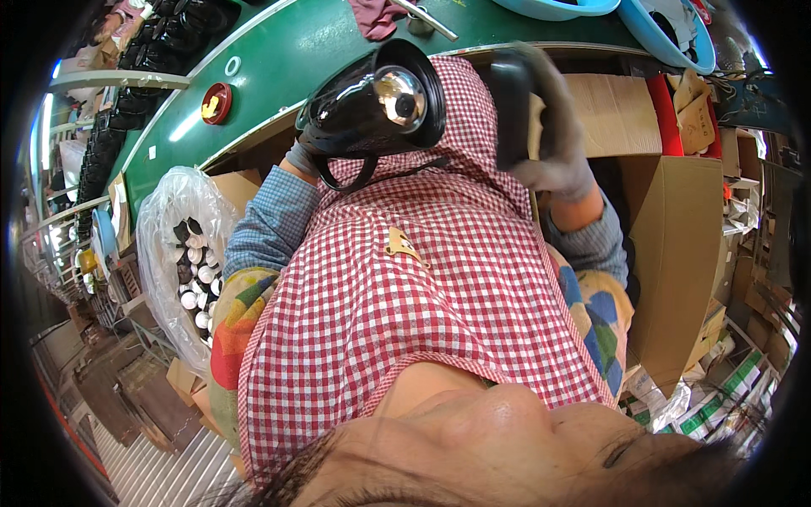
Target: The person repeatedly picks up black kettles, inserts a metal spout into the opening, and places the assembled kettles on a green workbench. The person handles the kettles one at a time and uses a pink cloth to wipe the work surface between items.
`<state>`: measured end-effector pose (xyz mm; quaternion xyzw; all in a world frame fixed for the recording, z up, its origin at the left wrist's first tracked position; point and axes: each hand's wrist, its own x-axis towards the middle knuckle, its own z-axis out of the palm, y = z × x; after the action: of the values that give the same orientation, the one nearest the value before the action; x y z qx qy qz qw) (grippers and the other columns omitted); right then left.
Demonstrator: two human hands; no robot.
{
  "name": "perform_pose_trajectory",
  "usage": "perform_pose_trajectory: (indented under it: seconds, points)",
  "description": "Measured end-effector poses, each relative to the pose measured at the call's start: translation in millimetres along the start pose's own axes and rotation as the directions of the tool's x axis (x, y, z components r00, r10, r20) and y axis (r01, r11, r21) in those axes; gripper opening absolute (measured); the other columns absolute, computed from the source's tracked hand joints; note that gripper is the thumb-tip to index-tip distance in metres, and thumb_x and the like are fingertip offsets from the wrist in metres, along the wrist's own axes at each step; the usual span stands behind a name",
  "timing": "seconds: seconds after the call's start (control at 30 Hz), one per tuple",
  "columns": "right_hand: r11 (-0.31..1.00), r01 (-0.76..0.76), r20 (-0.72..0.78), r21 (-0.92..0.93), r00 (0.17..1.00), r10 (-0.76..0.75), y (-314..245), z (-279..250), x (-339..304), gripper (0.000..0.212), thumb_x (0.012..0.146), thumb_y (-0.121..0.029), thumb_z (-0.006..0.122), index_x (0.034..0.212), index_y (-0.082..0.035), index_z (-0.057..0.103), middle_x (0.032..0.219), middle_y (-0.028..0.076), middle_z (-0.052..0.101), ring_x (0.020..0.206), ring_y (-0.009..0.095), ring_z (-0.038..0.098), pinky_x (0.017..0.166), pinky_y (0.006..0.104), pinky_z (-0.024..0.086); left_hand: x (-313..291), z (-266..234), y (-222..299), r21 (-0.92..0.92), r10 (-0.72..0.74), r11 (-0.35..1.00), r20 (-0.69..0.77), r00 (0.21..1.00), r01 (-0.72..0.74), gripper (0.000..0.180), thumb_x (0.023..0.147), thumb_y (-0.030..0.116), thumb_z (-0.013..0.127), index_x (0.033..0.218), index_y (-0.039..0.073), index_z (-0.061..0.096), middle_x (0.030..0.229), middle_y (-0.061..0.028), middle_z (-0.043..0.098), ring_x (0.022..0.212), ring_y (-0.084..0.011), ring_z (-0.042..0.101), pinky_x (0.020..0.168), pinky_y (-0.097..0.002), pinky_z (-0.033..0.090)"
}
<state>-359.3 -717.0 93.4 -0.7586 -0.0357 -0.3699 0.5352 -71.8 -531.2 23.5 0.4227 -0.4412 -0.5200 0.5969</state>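
A glossy black jug (pixel 351 106) is held over the apron (pixel 405 287), near the edge of the green table (pixel 287 63), with its looped handle (pixel 353 177) turned toward the body. It is supported by the gloved left hand (pixel 302 159), whose fingers are mostly hidden behind it. By the gloved right hand (pixel 564 127), blurred, a dark flat-sided piece (pixel 511 110) is gripped, apart from the jug; what it is cannot be told.

For good handling, the jug is best kept braced from below, since its polished wall may slip against a glove. The dark piece should be brought near slowly and squarely, so that the shiny surface is not knocked or scratched.
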Motion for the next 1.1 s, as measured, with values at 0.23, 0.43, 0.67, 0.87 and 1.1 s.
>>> perform_pose_trajectory:
  seconds: [0.23,0.43,0.67,0.87,1.1]
  points:
    - [0.955,0.134,0.278,-0.263,0.959,-0.058,27.2,35.2,42.0,0.109,0.066,-0.053,0.086,0.154,-0.003,0.046,0.155,0.024,0.044,0.143,0.043,0.043,0.119,0.0477,0.033,-23.7,17.6,-16.0,-0.397,-0.211,0.901,-0.050,0.976,0.174,0.050,0.097,0.018,0.071,0.142,0.003,0.056,0.140,-0.0138,0.062,0.125,-0.0264,0.062,0.108,-0.0414,0.053]
    - [0.931,0.177,0.375,-0.318,0.926,-0.048,31.1,30.8,46.9,0.108,0.065,-0.053,0.086,0.153,-0.004,0.047,0.155,0.025,0.044,0.141,0.044,0.044,0.118,0.0493,0.033,-31.3,19.7,-21.6,-0.385,-0.198,0.911,-0.095,0.975,0.147,0.048,0.099,0.026,0.064,0.139,0.001,0.059,0.137,-0.0147,0.063,0.122,-0.0262,0.063,0.107,-0.0406,0.052]
    - [0.857,0.378,0.574,-0.349,0.810,-0.124,26.8,16.3,61.7,0.112,0.058,-0.050,0.088,0.152,-0.004,0.048,0.156,0.028,0.040,0.139,0.047,0.045,0.115,0.0514,0.035,-32.3,20.3,-26.1,-0.345,-0.170,0.931,-0.126,0.977,0.118,0.051,0.102,0.037,0.056,0.135,-0.002,0.061,0.132,-0.0157,0.065,0.119,-0.0261,0.065,0.106,-0.0396,0.051]
    - [0.917,0.141,0.444,-0.373,0.895,0.043,32.1,12.9,46.8,0.106,0.074,-0.055,0.083,0.156,-0.003,0.042,0.159,0.028,0.036,0.143,0.046,0.041,0.120,0.0494,0.032,-37.3,11.5,-28.7,-0.175,-0.090,0.983,-0.228,0.969,0.051,0.059,0.104,0.046,0.049,0.131,-0.005,0.063,0.129,-0.0166,0.067,0.115,-0.0259,0.066,0.105,-0.0388,0.050]
    - [0.319,-0.751,0.365,0.578,0.588,0.722,71.8,41.7,21.3,0.063,0.110,-0.031,0.044,0.164,-0.006,0.024,0.166,0.013,0.031,0.149,0.025,0.037,0.124,0.0385,0.028,-57.9,-9.7,32.2,0.557,0.350,0.819,-0.298,0.888,-0.136,0.032,0.101,0.015,0.056,0.124,-0.005,0.068,0.120,-0.0143,0.071,0.108,-0.0262,0.070,0.098,-0.0380,0.053]
